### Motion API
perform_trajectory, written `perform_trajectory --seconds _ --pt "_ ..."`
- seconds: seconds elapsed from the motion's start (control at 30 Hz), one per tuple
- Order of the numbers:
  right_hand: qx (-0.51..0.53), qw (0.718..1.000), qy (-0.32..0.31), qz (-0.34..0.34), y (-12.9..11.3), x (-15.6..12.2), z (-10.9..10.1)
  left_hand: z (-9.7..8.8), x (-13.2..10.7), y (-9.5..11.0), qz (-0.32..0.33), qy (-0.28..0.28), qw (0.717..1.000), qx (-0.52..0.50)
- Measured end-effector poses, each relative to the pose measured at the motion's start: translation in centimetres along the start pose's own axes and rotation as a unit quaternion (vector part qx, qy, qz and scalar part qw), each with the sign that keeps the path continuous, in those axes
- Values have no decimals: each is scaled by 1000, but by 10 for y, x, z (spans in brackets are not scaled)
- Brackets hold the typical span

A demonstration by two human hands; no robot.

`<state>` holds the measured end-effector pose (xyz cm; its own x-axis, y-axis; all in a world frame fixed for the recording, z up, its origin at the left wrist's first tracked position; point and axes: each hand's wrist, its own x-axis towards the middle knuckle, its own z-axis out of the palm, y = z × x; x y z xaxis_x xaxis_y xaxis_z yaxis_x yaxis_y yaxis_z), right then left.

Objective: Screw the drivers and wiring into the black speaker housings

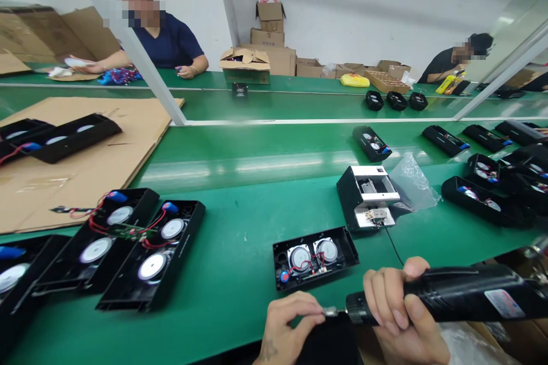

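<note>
My right hand (400,311) is wrapped round a black electric screwdriver (454,296) that lies level, tip pointing left. My left hand (286,325) pinches at the metal bit (331,312); whether a screw is in the fingers is too small to tell. Just beyond, on the green belt, lies an open black speaker housing (314,256) with two round drivers and red wires. A silver and black screw feeder box (369,197) stands behind it.
Several open speaker housings (149,251) lie at left, more on cardboard (85,165) and at right (483,199). A clear plastic bag (413,179) lies by the box. Two other people work across the far belt, with cardboard boxes (246,63) behind.
</note>
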<state>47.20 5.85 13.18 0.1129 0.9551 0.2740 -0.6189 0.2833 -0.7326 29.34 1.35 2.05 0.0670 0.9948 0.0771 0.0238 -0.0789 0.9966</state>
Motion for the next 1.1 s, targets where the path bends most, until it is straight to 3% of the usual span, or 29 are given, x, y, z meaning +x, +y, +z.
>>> perform_trajectory --seconds 0.1,0.2,0.3,0.47,0.57,0.77,1.1 --pt "-16 1000 -16 -2 3 -2 1 -12 5 8 140 14 986 94" --pt "-51 998 -18 -12 6 3 5 -30 14 17 252 84 922 281" --pt "-81 996 -18 -28 11 10 10 -46 24 20 229 90 870 427" --pt "-95 993 -67 -27 29 19 15 -48 39 8 173 -44 834 521" --pt "-110 990 -90 -20 37 20 15 -45 43 -6 172 -75 830 526" --pt "-121 987 -109 -18 50 18 15 -45 45 -23 198 -70 853 479" --pt "-151 980 -130 8 75 14 9 -48 48 -20 215 -64 850 477"
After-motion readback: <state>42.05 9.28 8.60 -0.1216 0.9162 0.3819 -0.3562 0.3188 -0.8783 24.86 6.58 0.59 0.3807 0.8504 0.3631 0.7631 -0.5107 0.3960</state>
